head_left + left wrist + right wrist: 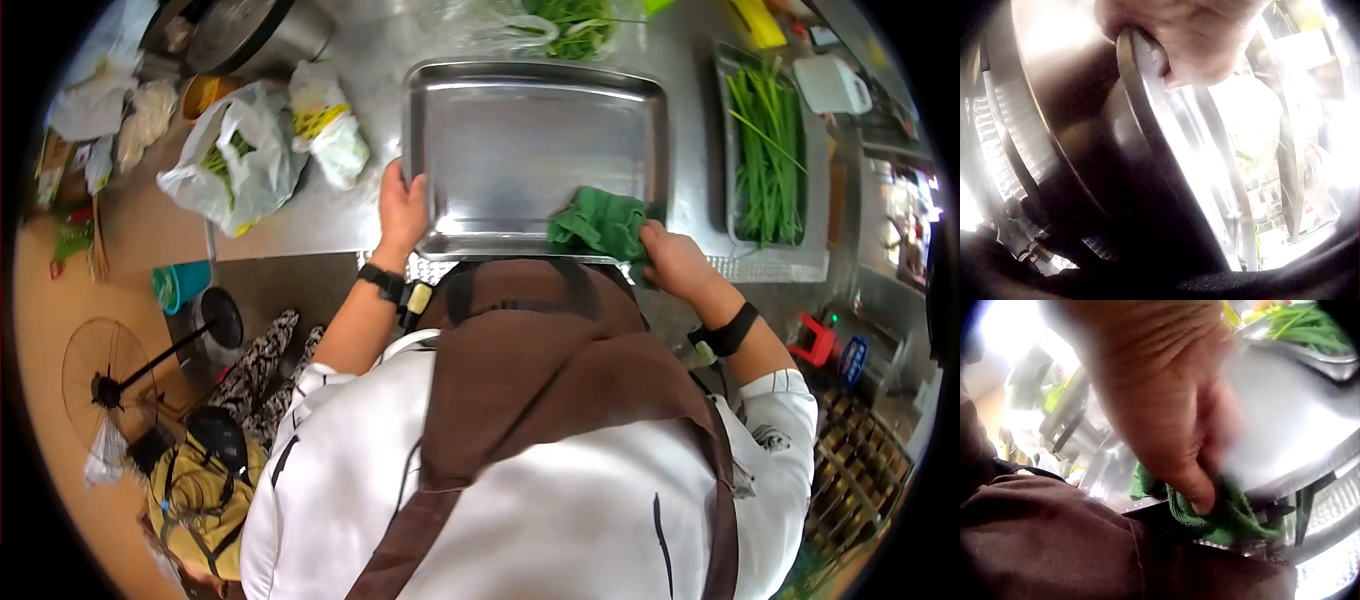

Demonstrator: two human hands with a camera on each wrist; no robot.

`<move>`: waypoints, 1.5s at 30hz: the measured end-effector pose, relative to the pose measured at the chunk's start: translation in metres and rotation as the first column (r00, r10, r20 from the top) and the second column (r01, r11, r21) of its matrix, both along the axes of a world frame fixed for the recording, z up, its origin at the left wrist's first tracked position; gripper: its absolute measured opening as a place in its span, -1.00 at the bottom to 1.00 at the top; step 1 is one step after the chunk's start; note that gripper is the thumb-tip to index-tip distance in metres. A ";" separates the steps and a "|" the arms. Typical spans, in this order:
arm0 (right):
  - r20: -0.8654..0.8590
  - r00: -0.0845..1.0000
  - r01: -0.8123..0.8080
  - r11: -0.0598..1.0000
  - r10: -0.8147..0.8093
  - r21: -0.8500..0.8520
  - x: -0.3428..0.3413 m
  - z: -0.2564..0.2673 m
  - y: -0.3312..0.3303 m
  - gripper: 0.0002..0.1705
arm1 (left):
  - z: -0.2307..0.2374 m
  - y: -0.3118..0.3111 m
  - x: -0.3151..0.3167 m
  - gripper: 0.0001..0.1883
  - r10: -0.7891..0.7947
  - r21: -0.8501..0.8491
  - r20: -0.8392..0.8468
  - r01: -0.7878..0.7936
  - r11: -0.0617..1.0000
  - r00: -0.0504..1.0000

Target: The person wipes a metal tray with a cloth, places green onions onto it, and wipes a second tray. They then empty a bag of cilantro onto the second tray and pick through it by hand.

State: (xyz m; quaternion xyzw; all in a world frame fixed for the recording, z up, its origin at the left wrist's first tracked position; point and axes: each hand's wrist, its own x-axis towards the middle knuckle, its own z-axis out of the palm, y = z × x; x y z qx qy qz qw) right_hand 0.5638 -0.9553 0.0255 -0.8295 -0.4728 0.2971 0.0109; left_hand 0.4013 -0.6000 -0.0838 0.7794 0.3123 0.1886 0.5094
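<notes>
A rectangular metal tray (530,150) lies in front of the person in the head view. The left hand (403,212) grips its left rim; in the left wrist view that hand (1185,37) has its fingers curled over the tray's edge (1147,119). At the tray's near right corner, the right hand (678,262) holds a green cloth (600,222), part of which lies inside the tray. Up close in the right wrist view, the right hand (1166,406) pinches the cloth (1222,519), its thumb pressed on the fabric.
Right of the tray stands a smaller tray of long green stalks (768,150), with a white jug (832,84) beyond it. Plastic bags (240,160) and a metal pot (262,35) stand at the left. More greens (575,28) lie behind the tray. A fan (108,385) stands on the floor.
</notes>
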 end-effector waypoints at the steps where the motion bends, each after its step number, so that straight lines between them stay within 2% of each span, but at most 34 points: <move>1: -0.005 1.000 -0.026 0.999 0.026 -0.025 -0.002 -0.002 0.009 -0.51 | -0.003 0.001 0.000 -0.68 0.007 -0.036 0.010 -0.007 0.999 1.000; 3: -0.041 0.998 -0.052 0.999 0.053 0.011 -0.008 -0.010 0.027 -0.49 | -0.012 0.004 -0.001 -0.66 0.047 -0.043 0.032 -0.045 0.998 0.998; 4: -0.061 0.996 -0.061 0.998 0.063 0.034 -0.011 -0.013 0.035 -0.48 | -0.017 0.006 -0.003 -0.64 0.024 -0.170 0.061 -0.013 0.985 0.998; 8: -0.122 0.979 -0.151 0.984 0.162 0.095 -0.029 -0.021 0.093 -0.45 | -0.003 0.002 -0.002 -0.65 0.038 -0.314 0.142 0.008 0.949 0.989; 11: -0.173 0.965 -0.168 0.971 0.197 0.168 -0.053 -0.034 0.150 -0.40 | -0.025 0.005 -0.003 -0.65 0.106 -0.377 0.235 -0.010 0.926 0.966; 12: -0.170 0.959 -0.196 0.964 0.227 0.182 -0.062 -0.041 0.170 -0.40 | -0.017 0.004 -0.004 -0.75 0.137 -0.444 0.247 -0.014 0.896 0.959; 13: -0.183 0.953 -0.196 0.954 0.240 0.229 -0.070 -0.047 0.190 -0.39 | -0.014 0.006 -0.006 -0.69 0.202 -0.478 0.162 -0.103 0.873 0.966; 15: -0.194 0.941 -0.217 0.933 0.279 0.288 -0.083 -0.048 0.223 -0.37 | -0.021 0.010 -0.008 -0.52 0.137 -0.337 0.222 -0.056 0.940 0.965; 17: -0.277 0.952 -0.076 0.978 0.129 0.193 -0.087 -0.037 0.248 -0.35 | -0.019 0.013 -0.011 -0.41 0.131 -0.448 0.265 0.001 0.894 0.955; 18: -0.285 0.956 -0.021 0.990 0.061 0.142 -0.085 -0.032 0.253 -0.37 | -0.015 0.012 -0.011 -0.49 0.201 -0.553 0.283 -0.011 0.833 0.938; 19: -0.274 0.958 -0.040 0.988 0.080 0.150 -0.083 -0.034 0.253 -0.37 | -0.021 0.014 -0.011 -0.49 0.169 -0.476 0.270 -0.021 0.879 0.948; 22: -0.221 0.958 0.234 0.943 -0.182 0.238 -0.065 -0.053 0.253 -0.38 | -0.017 0.013 -0.014 -0.41 0.112 -0.298 0.188 -0.052 0.953 0.976; 24: -0.382 0.864 0.461 0.823 -0.329 0.332 -0.042 -0.067 0.257 -0.38 | -0.009 0.009 -0.015 -0.55 0.129 -0.246 0.206 -0.076 0.966 0.970; 25: -0.338 0.856 0.504 0.776 -0.390 0.380 -0.026 -0.070 0.256 -0.41 | -0.009 0.008 -0.017 -0.63 0.134 -0.225 0.212 -0.085 0.971 0.968; 26: -0.298 0.839 0.543 0.722 -0.455 0.428 -0.014 -0.070 0.253 -0.44 | -0.012 0.011 -0.020 -0.69 0.156 -0.306 0.232 -0.080 0.949 0.960; 27: -0.401 0.764 0.641 0.668 -0.505 0.379 -0.008 -0.044 0.252 -0.48 | -0.013 0.013 -0.022 -0.72 0.174 -0.385 0.251 -0.067 0.920 0.952; 28: -0.496 0.672 0.729 0.608 -0.550 0.313 -0.004 -0.011 0.247 -0.51 | -0.001 0.020 -0.031 -0.74 0.225 -0.367 0.276 -0.114 0.923 0.935; 29: -0.605 0.606 0.780 0.533 -0.516 0.327 0.004 0.000 0.234 -0.56 | 0.007 0.032 -0.040 -0.75 0.243 -0.133 0.338 -0.209 0.969 0.909; 30: -0.620 0.590 0.799 0.483 -0.517 0.357 0.005 0.026 0.221 -0.59 | 0.023 0.046 -0.049 -0.77 0.294 0.028 0.408 -0.334 0.942 0.864; 31: -0.627 0.599 0.798 0.437 -0.498 0.414 0.019 0.027 0.199 -0.62 | 0.041 0.059 -0.059 -0.75 0.389 0.137 0.425 -0.482 0.865 0.818; 32: -0.579 0.589 0.807 0.373 -0.563 0.459 0.031 0.034 0.177 -0.62 | 0.051 0.080 -0.074 -0.70 0.439 0.248 0.407 -0.560 0.791 0.801; 33: -0.544 0.576 0.806 0.315 -0.610 0.501 0.035 0.049 0.159 -0.61 | 0.063 0.099 -0.085 -0.63 0.511 0.338 0.449 -0.669 0.662 0.733; 34: -0.574 0.535 0.806 0.170 -0.620 0.567 0.040 0.053 0.142 -0.61 | 0.068 0.121 -0.099 -0.52 0.540 0.377 0.451 -0.700 0.607 0.711; 35: -0.431 0.619 0.690 0.193 -0.657 0.697 0.053 0.051 0.119 -0.61 | 0.074 0.143 -0.111 -0.41 0.615 0.455 0.404 -0.732 0.507 0.677; 36: -0.486 0.506 0.759 0.100 -0.713 0.643 0.056 0.065 0.114 -0.57 | 0.078 0.163 -0.118 -0.28 0.684 0.533 0.364 -0.743 0.404 0.632; 37: -0.529 0.430 0.813 0.059 -0.732 0.579 0.080 0.059 0.084 -0.55 | 0.083 0.182 -0.121 -0.28 0.680 0.535 0.371 -0.744 0.401 0.633; 38: -0.282 0.398 0.838 0.221 -0.873 0.499 0.096 0.052 0.065 -0.52 | 0.086 0.197 -0.122 -0.14 0.746 0.543 0.186 -0.700 0.464 0.640; 39: -0.001 0.376 0.861 0.349 -0.927 0.372 0.104 0.044 0.053 -0.48 | 0.087 0.208 -0.121 0.01 0.782 0.535 -0.005 -0.659 0.529 0.624; 40: -0.004 0.375 0.859 0.346 -0.927 0.378 0.101 0.032 0.044 -0.48 | 0.083 0.218 -0.120 0.19 0.767 0.533 -0.117 -0.612 0.584 0.631; 41: 0.377 0.491 0.569 0.617 -0.785 0.544 0.098 0.016 0.036 -0.47 | 0.077 0.226 -0.115 0.19 0.767 0.533 -0.113 -0.613 0.583 0.632; 42: 0.721 0.420 0.199 0.831 -0.551 0.519 0.091 0.014 0.040 -0.46 | 0.072 0.234 -0.111 0.04 0.806 0.627 -0.103 -0.591 0.507 0.583; 43: 0.722 0.419 0.200 0.831 -0.551 0.519 0.087 0.017 0.044 -0.46 | 0.066 0.241 -0.107 -0.10 0.842 0.712 -0.090 -0.556 0.428 0.532; 44: 0.435 0.628 0.389 0.744 -0.646 0.543 0.067 0.036 0.073 -0.46 | 0.059 0.257 -0.107 -0.10 0.840 0.711 -0.091 -0.555 0.431 0.535; 45: 0.081 0.721 0.573 0.658 -0.688 0.489 0.048 0.053 0.100 -0.46 | 0.053 0.279 -0.111 -0.33 0.801 0.558 -0.115 -0.629 0.541 0.587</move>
